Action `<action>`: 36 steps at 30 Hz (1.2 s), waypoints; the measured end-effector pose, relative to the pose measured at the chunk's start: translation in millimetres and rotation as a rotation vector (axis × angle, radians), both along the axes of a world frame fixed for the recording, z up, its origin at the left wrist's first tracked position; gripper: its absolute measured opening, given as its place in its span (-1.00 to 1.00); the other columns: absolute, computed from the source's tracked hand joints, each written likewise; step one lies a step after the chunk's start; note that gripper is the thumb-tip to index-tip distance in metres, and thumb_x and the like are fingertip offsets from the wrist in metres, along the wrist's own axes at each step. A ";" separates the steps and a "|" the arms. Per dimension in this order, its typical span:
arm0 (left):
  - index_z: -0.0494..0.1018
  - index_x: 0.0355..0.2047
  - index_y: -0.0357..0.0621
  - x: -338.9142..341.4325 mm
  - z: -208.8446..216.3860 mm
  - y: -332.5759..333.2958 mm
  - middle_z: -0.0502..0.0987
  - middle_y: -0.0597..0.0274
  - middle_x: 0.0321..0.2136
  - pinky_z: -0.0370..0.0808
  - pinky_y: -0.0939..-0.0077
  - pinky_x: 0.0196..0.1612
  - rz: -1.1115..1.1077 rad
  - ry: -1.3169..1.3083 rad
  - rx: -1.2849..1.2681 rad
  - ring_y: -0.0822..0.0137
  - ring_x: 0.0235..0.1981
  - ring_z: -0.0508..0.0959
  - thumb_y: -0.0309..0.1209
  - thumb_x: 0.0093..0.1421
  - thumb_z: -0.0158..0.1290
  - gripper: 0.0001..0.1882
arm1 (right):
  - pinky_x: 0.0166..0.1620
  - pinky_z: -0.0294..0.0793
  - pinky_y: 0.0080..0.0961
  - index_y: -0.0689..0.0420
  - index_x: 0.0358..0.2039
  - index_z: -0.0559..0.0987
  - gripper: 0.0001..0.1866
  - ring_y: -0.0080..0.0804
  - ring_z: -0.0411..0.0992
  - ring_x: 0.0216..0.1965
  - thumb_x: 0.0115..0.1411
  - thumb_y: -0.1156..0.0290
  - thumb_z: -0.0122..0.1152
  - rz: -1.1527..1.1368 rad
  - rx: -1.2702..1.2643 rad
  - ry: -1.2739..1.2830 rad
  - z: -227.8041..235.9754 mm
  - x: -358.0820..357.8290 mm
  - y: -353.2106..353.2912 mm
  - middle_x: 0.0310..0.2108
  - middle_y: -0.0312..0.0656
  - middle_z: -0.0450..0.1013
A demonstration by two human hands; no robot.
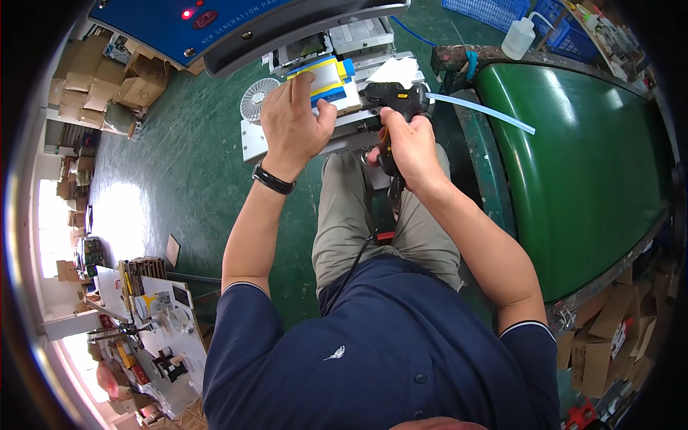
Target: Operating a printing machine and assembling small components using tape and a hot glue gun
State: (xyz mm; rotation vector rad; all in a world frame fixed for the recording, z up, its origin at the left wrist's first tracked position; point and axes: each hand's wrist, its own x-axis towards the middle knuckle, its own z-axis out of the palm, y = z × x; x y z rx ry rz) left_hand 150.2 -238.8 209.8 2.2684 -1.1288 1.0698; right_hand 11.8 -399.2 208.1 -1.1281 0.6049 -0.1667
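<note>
Glue gun (390, 93), black, with pale translucent rod (487, 111)

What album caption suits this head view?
Right hand gripping a black glue gun, left hand by a yellow-and-blue block, round white grille alongside.

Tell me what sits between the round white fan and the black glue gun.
In the head view, the left hand and the yellow-and-blue-edged plate lie between the white fan and the black glue gun.
</note>
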 end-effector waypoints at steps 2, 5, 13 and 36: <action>0.53 -0.08 -0.16 0.9 -0.4 0.0 0.64 0.17 -0.37 0.48 0.31 -0.32 -0.009 -0.001 -0.011 0.12 -0.48 0.54 -0.47 0.01 0.21 -0.60 | -0.58 0.47 -0.51 0.29 -0.42 0.55 -0.64 -0.33 0.58 -0.67 0.44 0.26 0.17 0.004 0.019 -0.029 -0.6 -3.7 0.2 -0.52 -0.15 0.48; 0.52 -0.10 -0.17 2.4 -0.7 -0.4 0.60 0.16 -0.40 0.47 0.30 -0.32 -0.014 0.003 -0.018 0.11 -0.48 0.52 -0.48 -0.01 0.20 -0.60 | -0.57 0.46 -0.53 0.28 -0.39 0.55 -0.65 -0.37 0.56 -0.66 0.45 0.25 0.17 0.011 0.042 -0.053 -1.7 -9.3 0.3 -0.56 -0.16 0.48; 0.52 -0.11 -0.15 7.5 -4.5 0.9 0.61 0.18 -0.42 0.48 0.30 -0.34 -0.023 -0.024 -0.028 0.11 -0.50 0.52 -0.49 -0.02 0.20 -0.61 | -0.58 0.44 -0.51 0.27 -0.40 0.55 -0.67 -0.38 0.55 -0.66 0.44 0.28 0.16 0.014 -0.016 -0.104 -7.2 -15.2 1.5 -0.51 -0.17 0.49; 0.42 0.21 0.06 49.3 51.5 25.0 0.62 0.28 0.01 0.53 0.02 -0.17 -0.153 0.350 0.352 -0.07 -0.13 0.62 -0.30 0.34 0.14 -0.56 | -0.40 0.51 -0.56 0.23 -0.21 0.59 -0.77 -0.40 0.60 -0.50 0.47 0.30 0.18 0.091 -0.095 -0.269 -26.0 -41.0 40.3 -0.43 -0.21 0.52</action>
